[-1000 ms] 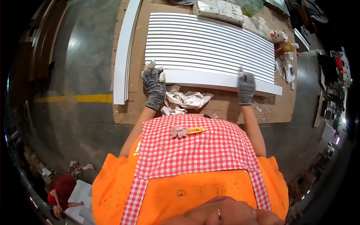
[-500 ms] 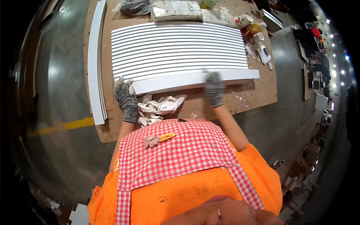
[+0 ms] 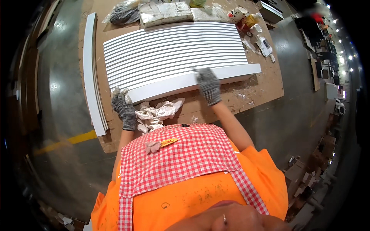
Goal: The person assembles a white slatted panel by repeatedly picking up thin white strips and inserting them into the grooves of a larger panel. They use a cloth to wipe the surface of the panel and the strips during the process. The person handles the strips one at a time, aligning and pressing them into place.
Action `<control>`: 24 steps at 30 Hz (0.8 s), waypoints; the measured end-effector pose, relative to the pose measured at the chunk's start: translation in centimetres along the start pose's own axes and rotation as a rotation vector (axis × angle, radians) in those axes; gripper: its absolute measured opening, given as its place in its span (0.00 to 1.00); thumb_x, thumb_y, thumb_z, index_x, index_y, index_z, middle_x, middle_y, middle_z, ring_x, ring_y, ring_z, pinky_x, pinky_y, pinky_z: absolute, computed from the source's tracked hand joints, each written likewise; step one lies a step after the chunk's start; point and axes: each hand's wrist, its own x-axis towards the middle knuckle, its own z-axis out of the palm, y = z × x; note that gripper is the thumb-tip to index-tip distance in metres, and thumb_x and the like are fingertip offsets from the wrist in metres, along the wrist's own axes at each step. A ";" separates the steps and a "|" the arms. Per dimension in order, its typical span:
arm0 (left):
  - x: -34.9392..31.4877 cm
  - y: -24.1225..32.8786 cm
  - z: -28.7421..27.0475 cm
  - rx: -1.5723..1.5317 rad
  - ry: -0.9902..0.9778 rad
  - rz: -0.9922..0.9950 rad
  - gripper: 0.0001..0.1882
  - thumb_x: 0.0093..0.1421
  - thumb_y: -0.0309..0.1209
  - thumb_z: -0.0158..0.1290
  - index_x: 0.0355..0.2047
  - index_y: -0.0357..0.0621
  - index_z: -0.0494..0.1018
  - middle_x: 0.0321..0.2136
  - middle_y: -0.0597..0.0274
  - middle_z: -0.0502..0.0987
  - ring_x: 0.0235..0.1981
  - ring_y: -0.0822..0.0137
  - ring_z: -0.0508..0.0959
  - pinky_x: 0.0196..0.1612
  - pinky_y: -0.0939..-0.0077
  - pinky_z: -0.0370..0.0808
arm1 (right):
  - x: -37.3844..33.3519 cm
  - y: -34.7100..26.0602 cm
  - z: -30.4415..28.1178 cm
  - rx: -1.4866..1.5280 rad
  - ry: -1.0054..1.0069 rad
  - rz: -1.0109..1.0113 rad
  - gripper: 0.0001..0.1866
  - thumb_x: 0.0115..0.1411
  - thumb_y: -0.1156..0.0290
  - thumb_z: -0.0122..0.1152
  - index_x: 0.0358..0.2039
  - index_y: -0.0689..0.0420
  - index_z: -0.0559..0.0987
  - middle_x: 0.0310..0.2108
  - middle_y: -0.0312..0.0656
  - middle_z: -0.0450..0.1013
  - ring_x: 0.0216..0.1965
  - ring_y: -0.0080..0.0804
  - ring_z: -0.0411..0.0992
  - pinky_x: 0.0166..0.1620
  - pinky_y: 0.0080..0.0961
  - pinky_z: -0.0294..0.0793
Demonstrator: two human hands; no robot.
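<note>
A long white board [image 3: 165, 83] lies along the near side of a stack of white strips [image 3: 173, 50] set side by side. My left hand [image 3: 124, 107], in a grey knit glove with whitish fingertips, is curled around the board's left end. Over the middle of the same board is my right hand [image 3: 209, 86], gloved alike. Its fingers are bent down to the top face, and a small dark tip shows at their front; what they hold, if anything, I cannot make out. A crumpled white cloth [image 3: 158, 113] lies beside my left hand, below the board.
The brown worktable [image 3: 266, 86] carries more long white boards [image 3: 91, 73] on the left. At its back are a dark plastic bag [image 3: 124, 12], a stained white block [image 3: 165, 14], a cup [image 3: 237, 14] and a white bottle [image 3: 264, 46]. Concrete floor surrounds it.
My right hand has slid a little to the left along the board and is less blurred. My left hand stays at the board's end. The whole view has shifted slightly.
</note>
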 end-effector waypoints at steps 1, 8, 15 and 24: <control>0.2 0.2 0.0 -0.050 -0.004 -0.052 0.15 0.55 0.18 0.44 0.40 0.39 0.76 0.51 0.56 0.71 0.52 0.61 0.69 0.58 0.69 0.62 | -0.4 3.4 0.3 -0.168 0.118 -0.057 0.09 0.57 0.67 0.57 0.32 0.59 0.75 0.32 0.44 0.73 0.34 0.41 0.72 0.40 0.33 0.72; 0.2 0.3 0.3 0.016 -0.037 0.029 0.16 0.57 0.20 0.43 0.45 0.35 0.73 0.50 0.56 0.71 0.51 0.61 0.69 0.57 0.69 0.63 | 2.5 11.5 -3.8 -0.224 0.046 -0.098 0.06 0.60 0.69 0.50 0.30 0.58 0.72 0.27 0.46 0.69 0.31 0.45 0.68 0.38 0.38 0.71; -0.2 -1.4 -0.1 0.065 -0.032 0.099 0.16 0.62 0.29 0.41 0.46 0.35 0.71 0.52 0.53 0.69 0.51 0.61 0.68 0.52 0.70 0.62 | 0.0 8.3 -1.9 -0.181 0.088 0.000 0.09 0.63 0.71 0.45 0.38 0.57 0.74 0.33 0.47 0.70 0.38 0.45 0.69 0.46 0.37 0.69; -0.1 -2.1 0.0 0.221 -0.023 0.205 0.14 0.60 0.24 0.43 0.45 0.34 0.72 0.49 0.54 0.72 0.47 0.63 0.72 0.51 0.70 0.69 | 2.1 25.2 -13.5 -0.238 0.265 0.507 0.10 0.59 0.66 0.50 0.33 0.57 0.78 0.36 0.49 0.74 0.37 0.47 0.72 0.42 0.38 0.71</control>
